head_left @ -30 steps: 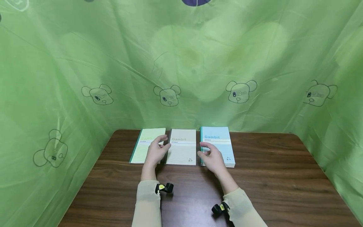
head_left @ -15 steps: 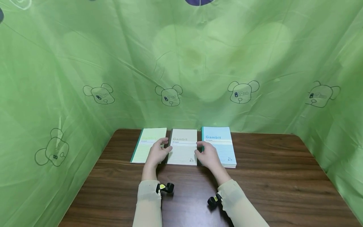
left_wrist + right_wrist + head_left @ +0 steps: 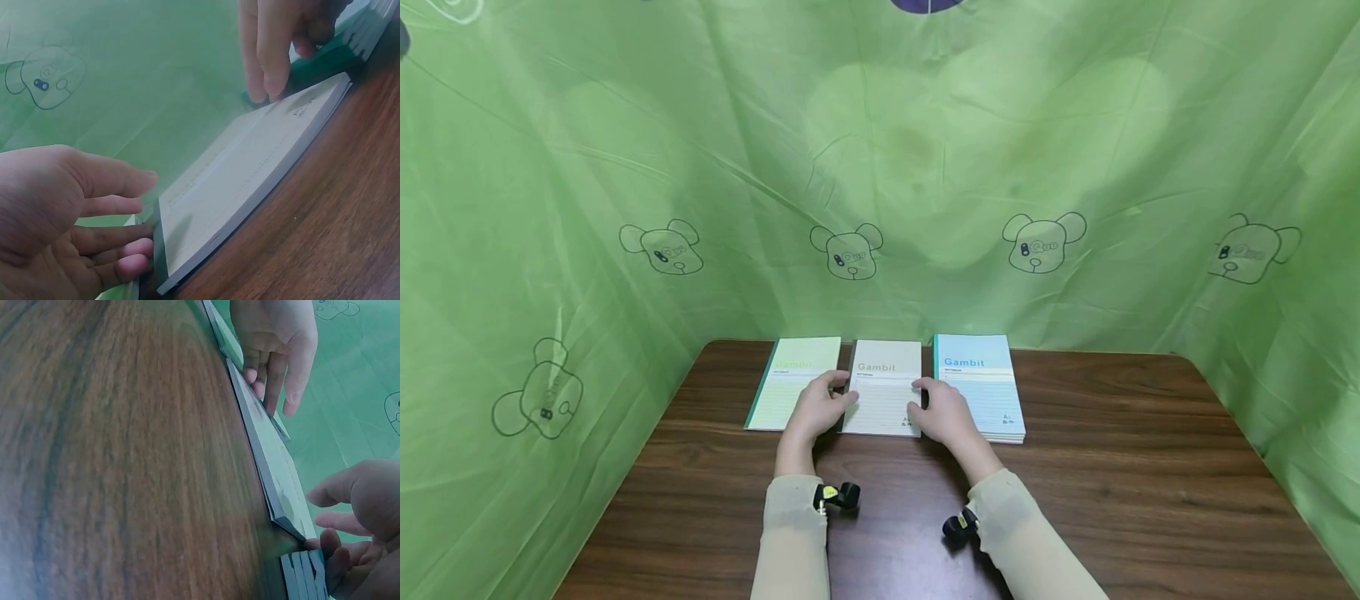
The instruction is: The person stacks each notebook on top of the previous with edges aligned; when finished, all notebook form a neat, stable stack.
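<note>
The grey-white notebook point(image 3: 883, 392) lies flat between a green notebook point(image 3: 778, 400) on the left and a stack of blue notebooks point(image 3: 992, 392) on the right. At its left edge is my left hand point(image 3: 814, 408), fingers relaxed, thumb over the border of the cover. My right hand point(image 3: 949, 414) is at the opposite edge, its fingers loosely bent beside the blue stack. In the left wrist view the left hand point(image 3: 81, 219) stands beside the dark spine of the pale notebook point(image 3: 244, 175). The right wrist view has the right hand point(image 3: 369, 525) by the notebook's near end.
The brown wooden table point(image 3: 1112, 467) carries the notebooks along its back edge. Behind and at both sides hangs a green curtain point(image 3: 925, 167) with bear-face drawings. A small black device point(image 3: 838, 497) is strapped to the left wrist, another point(image 3: 958, 529) to the right.
My right hand has moved left, from over the blue stack to the right edge of the grey-white notebook. My left hand has shifted slightly right and down. The notebooks lie as before.
</note>
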The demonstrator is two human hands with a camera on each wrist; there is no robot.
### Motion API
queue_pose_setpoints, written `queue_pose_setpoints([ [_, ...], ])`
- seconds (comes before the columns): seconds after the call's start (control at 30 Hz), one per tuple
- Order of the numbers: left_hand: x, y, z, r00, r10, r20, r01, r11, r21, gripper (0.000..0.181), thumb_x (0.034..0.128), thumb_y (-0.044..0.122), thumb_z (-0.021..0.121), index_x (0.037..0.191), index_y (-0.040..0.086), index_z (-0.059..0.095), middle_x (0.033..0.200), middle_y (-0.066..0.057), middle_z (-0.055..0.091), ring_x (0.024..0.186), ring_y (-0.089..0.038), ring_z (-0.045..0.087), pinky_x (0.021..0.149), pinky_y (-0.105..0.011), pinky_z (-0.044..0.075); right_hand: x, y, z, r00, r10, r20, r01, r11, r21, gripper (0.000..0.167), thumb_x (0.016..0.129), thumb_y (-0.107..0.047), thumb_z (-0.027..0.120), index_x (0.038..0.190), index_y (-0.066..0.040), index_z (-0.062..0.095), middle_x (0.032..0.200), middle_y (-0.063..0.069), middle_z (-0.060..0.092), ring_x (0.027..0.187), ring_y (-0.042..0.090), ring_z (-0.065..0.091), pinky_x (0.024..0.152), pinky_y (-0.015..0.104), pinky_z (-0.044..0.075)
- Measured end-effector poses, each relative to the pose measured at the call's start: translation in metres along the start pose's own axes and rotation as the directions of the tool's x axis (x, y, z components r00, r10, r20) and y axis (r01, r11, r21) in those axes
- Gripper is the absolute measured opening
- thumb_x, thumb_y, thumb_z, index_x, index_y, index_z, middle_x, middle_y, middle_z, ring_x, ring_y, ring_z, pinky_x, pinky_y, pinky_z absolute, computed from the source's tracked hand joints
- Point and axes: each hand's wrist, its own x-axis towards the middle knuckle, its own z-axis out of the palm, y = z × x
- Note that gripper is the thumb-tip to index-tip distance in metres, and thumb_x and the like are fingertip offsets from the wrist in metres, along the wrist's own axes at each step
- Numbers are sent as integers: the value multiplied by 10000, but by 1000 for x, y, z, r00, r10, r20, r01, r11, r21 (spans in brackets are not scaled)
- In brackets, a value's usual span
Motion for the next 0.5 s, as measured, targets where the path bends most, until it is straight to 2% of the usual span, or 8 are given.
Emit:
queue_pose_setpoints([
  [0.07,1,-1,2,1000,-2,-10,2,1000,-20,526,1014,194,778,1492,26,636,1448,-175,662,1050,-261,636,884,-429,546,-1,-1,0,1000,3,5,-3,1000,4,444,973,-183,735,1375,4,714,1339,221,729,1281,444,665,1070,569,536],
  [0.17,3,-4,4,1000,-4,-27,2,998,-56,512,1009,176,785,1481,33,647,1437,-162,662,1062,-252,618,862,-387,533,-2,-2,-1,1000,13,8,-13,1000,15,450,975,-196,737,1381,-2,713,1353,228,719,1308,448,647,1086,574,524],
  [0.27,5,-8,5,999,-20,-40,15,992,-128,503,1002,137,790,1483,80,657,1479,-129,630,1047,-238,646,829,-371,527,-3,-4,0,1000,25,-5,-25,999,31,451,965,-192,735,1376,-8,716,1345,227,721,1261,431,672,1053,570,539],
  [0.37,6,-10,5,998,-40,-49,30,980,-194,546,983,73,784,1508,117,643,1531,-116,586,1045,-279,673,826,-381,522,-4,-5,0,999,45,-6,-44,997,66,469,966,-189,729,1399,-11,703,1366,229,710,1083,410,708,1017,574,546],
  [0.43,6,-10,4,997,-50,-52,38,976,-215,591,974,45,774,1538,112,612,1543,-132,582,1137,-300,662,873,-364,513,-4,-5,0,998,55,-5,-55,995,84,486,969,-192,726,1419,-11,688,1393,221,699,1080,401,704,1029,575,541],
  [0.47,6,-10,4,996,-69,-55,55,974,-220,611,970,48,774,1552,115,599,1533,-132,597,1103,-335,651,831,-351,511,-4,-4,1,998,61,-3,-61,994,94,495,973,-193,724,1431,-10,679,1407,215,693,1098,402,701,1043,575,536],
  [0.5,5,-10,3,995,-87,-56,71,970,-233,625,969,50,775,1562,109,586,1519,-141,612,1138,-351,641,832,-337,505,-5,-4,1,998,67,-1,-67,992,106,501,975,-193,721,1438,-8,672,1416,207,691,1121,401,700,1056,572,530],
])
